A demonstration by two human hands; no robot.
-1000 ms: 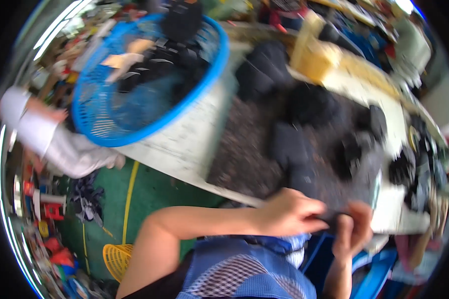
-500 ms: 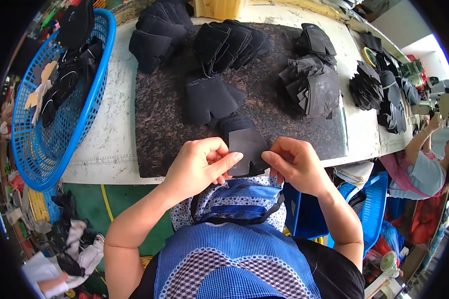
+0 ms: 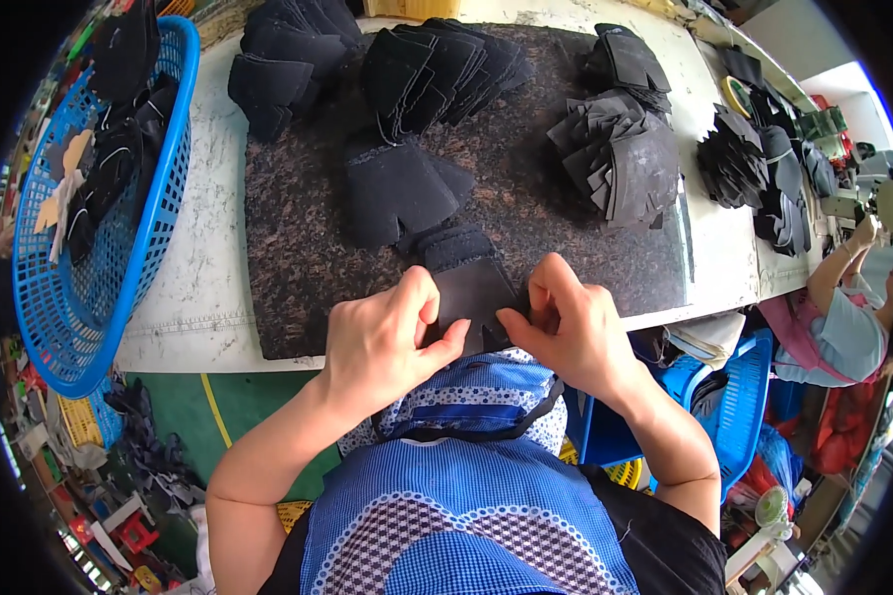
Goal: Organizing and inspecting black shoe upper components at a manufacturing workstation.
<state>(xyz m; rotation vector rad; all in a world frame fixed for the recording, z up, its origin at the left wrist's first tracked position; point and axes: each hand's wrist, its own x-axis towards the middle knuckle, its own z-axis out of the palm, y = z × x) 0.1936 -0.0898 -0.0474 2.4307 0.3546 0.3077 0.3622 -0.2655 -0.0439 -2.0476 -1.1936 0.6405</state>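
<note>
Between my hands, at the near edge of the dark speckled board (image 3: 308, 228), lies a flat black fabric piece (image 3: 472, 288) with a notch in its near side. Its far end rests on or against more dark pieces (image 3: 456, 244). My left hand (image 3: 379, 335) pinches the left edge, thumb on top and the other fingers curled. The right edge is pinched by my right hand (image 3: 577, 332), its thumb beside the notch. The undersides of both grips are hidden. Just beyond lie several overlapping black pieces (image 3: 402, 193).
Fanned black stacks (image 3: 432, 79) cover the board's far side, with grey-black stacks (image 3: 625, 164) on its right. A blue plastic basket (image 3: 174, 198) stands at the left. Another blue basket (image 3: 739, 416) is below the table at right, near a co-worker (image 3: 838, 327).
The grey-faced piece, earlier sitting askew over the black one, now lies nearly in line between my hands. My fingers have shifted along its edges. The view has moved slightly.
</note>
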